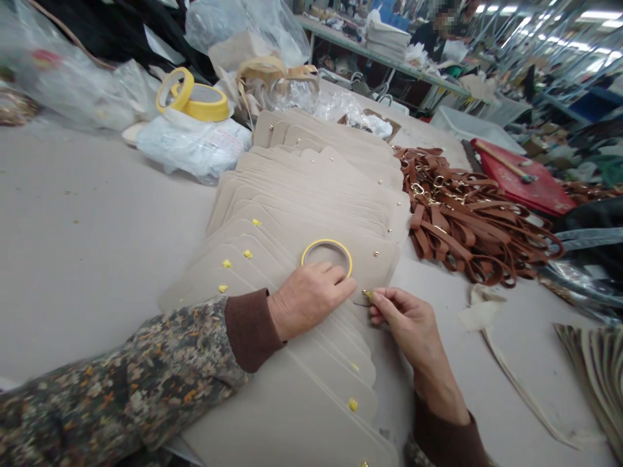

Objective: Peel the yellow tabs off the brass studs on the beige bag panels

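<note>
A long overlapping stack of beige panels (292, 214) with rounded corners lies before me. Small metal studs (376, 253) show near the edges of the panels, and on the nearer ones bits of yellow tape (247, 254) sit near the corners. My left hand (314, 295) is closed on a thin roll of yellow tape (349, 259), resting over the stack. At a panel's right corner my right hand (403, 318) pinches a small piece of yellow tape (368, 296) between thumb and fingertips, beside a stud.
Brown straps with gold clasps (452, 214) are heaped at the right, near a red sheet (520, 175) with a wooden-handled tool. Further yellow tape rolls (207, 102) rest on a plastic-wrapped bundle (195, 143) at the back left. A beige strip (516, 383) lies to the right.
</note>
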Demonstrator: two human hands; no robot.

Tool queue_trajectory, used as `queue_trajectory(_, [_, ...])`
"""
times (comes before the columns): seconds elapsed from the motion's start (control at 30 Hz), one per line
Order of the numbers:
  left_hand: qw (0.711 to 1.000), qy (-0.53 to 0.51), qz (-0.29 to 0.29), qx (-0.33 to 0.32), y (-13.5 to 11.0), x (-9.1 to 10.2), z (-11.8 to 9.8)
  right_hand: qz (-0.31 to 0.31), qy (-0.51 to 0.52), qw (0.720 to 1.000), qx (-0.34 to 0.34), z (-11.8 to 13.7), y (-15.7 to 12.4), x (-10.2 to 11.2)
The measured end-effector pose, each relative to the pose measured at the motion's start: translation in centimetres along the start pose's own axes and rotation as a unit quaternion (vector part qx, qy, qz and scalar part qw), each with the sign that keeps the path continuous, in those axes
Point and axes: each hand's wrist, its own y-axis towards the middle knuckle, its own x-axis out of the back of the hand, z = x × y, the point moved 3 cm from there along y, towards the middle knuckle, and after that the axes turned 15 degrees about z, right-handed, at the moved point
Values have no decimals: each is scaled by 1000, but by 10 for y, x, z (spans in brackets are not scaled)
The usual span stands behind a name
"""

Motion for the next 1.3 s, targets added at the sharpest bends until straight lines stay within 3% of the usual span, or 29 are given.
queue_trajectory(0.2, [999, 4, 39, 12, 3, -6, 1, -29, -152, 988, 28, 0, 0, -8])
queue_trajectory(0.37, [999, -6, 37, 7, 3, -7, 0, -69, -307, 945, 84, 11, 2, -16])
queue_trajectory(0.53, [999, -9, 35, -6, 4, -8, 2, -122, -355, 925, 62, 9, 4, -11])
queue_trajectory(0.6, [999, -14, 31, -8, 4, -8, 3, -139, -328, 934, 42, 5, 1, -5])
queue_trajectory(0.73, [999, -18, 28, -15, 3, -7, 4, -76, -234, 967, 61, 1, -6, 0])
queue_trajectory(0.87, [999, -21, 26, -24, 2, -3, 5, -81, -309, 940, 117, 8, -11, -9])
queue_trajectory(0.97, [999, -21, 28, -26, -1, -1, 6, -111, -361, 920, 108, 10, -7, -17])
queue_trajectory(1.13, [998, -16, 41, -40, -2, -1, 7, -140, -351, 921, 99, 8, 1, -18])
queue_trajectory(1.2, [998, -16, 34, -43, -3, 0, 8, -110, -349, 924, 108, 9, 0, -16])
queue_trajectory(1.3, [999, -24, 3, -44, -4, 4, 9, -16, -360, 928, 91, 11, -4, -15])
